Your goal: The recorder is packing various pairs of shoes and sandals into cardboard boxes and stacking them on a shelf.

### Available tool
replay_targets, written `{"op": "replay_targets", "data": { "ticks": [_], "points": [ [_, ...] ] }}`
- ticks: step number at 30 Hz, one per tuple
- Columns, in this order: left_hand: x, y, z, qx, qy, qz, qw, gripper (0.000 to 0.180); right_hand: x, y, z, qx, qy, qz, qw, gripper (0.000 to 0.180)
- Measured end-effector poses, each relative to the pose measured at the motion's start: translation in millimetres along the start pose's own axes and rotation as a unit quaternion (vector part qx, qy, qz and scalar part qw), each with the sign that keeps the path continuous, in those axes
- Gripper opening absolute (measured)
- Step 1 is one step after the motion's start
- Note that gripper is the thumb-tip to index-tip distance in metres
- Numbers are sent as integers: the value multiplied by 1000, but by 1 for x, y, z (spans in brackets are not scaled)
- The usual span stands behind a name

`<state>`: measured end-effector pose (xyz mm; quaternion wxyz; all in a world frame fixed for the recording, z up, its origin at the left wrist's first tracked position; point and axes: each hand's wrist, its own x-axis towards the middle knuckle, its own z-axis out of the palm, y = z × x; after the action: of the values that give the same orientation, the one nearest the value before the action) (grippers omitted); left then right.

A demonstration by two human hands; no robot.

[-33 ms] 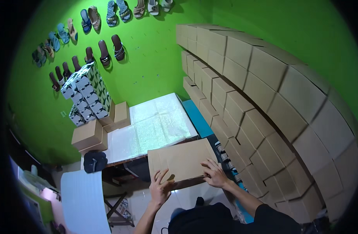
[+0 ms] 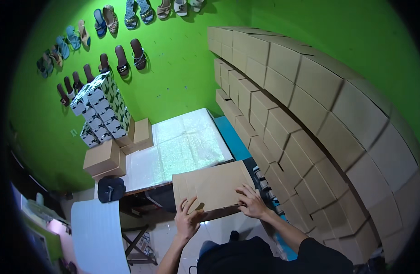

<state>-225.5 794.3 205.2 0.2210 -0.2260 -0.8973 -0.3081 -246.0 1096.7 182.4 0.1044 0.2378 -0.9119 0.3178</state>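
A flat brown cardboard sheet (image 2: 213,185), an unfolded box blank, lies tilted over the near edge of a table (image 2: 182,146) covered in shiny white plastic. My left hand (image 2: 187,219) grips the sheet's near left edge with fingers curled over it. My right hand (image 2: 251,202) presses on its near right corner, fingers spread on top. Both forearms come up from the lower edge of the picture.
A tall wall of stacked brown cardboard boxes (image 2: 310,114) fills the right side. Patterned shoe boxes (image 2: 102,112) and plain brown boxes (image 2: 105,157) stand at the table's far left. Sandals (image 2: 123,59) hang on the green wall. A white sheet (image 2: 98,235) lies lower left, a dark cap (image 2: 110,188) beside it.
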Motion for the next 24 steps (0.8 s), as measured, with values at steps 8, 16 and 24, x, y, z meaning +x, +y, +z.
{"op": "replay_targets", "data": {
  "ticks": [8, 16, 24],
  "points": [
    [87, -90, 27, -14, -13, -22, 1000, 34, 120, 55, 28, -9, -7, -7, 1000, 27],
    [168, -202, 61, -56, -64, -3, 996, 38, 208, 93, 70, -15, 0, 34, 999, 31],
    [232, -265, 97, -86, -107, 32, 990, 28, 243, 126, 112, -13, 34, 103, 994, 29]
  ]
}}
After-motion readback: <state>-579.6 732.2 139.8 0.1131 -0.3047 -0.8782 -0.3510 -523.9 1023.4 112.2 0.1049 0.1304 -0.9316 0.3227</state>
